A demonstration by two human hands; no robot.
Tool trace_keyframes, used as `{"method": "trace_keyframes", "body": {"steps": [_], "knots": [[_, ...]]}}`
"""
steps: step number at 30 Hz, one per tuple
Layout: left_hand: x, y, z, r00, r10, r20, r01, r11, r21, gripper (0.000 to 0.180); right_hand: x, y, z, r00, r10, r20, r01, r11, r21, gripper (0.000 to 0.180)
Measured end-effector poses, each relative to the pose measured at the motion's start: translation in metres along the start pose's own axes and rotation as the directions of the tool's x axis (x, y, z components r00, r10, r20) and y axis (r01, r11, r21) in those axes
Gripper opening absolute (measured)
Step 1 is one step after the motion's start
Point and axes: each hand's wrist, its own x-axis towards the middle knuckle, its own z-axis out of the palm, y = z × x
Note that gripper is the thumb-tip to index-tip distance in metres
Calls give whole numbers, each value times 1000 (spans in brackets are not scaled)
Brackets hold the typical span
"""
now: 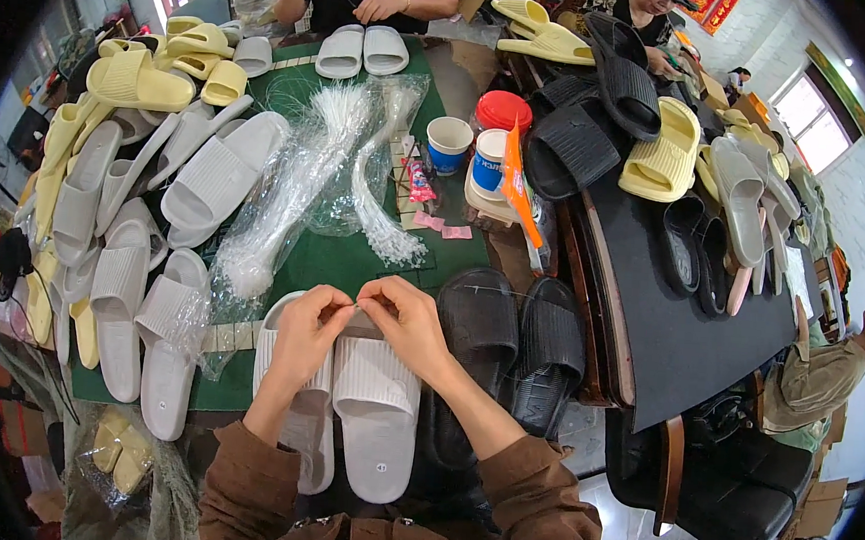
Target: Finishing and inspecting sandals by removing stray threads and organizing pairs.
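Observation:
My left hand and my right hand meet with fingertips pinched together. Between them is a very thin, pale plastic strand, barely visible. Directly below is a pair of light grey ribbed slides: the right slide shows a round white sticker on its footbed, and my left forearm partly covers the left slide. Beyond my hands lie a long bundle of clear plastic strands in clear wrap and a smaller bundle. To the right sits a pair of black slides, with thin strands showing on them.
Grey slides and yellow slides pile up at left. Paper cups, a red-lidded tub and an orange-handled tool stand ahead. Co-workers sit across and at right. A black table with slides and a black chair are right.

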Motion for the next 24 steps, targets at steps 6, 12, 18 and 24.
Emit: {"method": "trace_keyframes", "body": {"steps": [6, 12, 18, 24], "knots": [[-2, -4, 0, 1000, -18, -6, 18, 999, -27, 9, 0, 2, 2, 999, 24, 26, -25, 999, 32, 9], [-3, -6, -1, 1000, -21, -15, 20, 999, -35, 9, 0, -2, 2, 995, 52, 89, -52, 999, -1, 11], [-3, -4, 2, 998, -59, -2, 59, 995, -76, 9, 0, 0, 0, 996, 89, 24, -88, 995, -44, 12], [-4, -5, 2, 1000, -12, -7, 12, 999, -40, 8, 0, 0, 2, 997, 75, 11, -74, 994, -80, 9]]}}
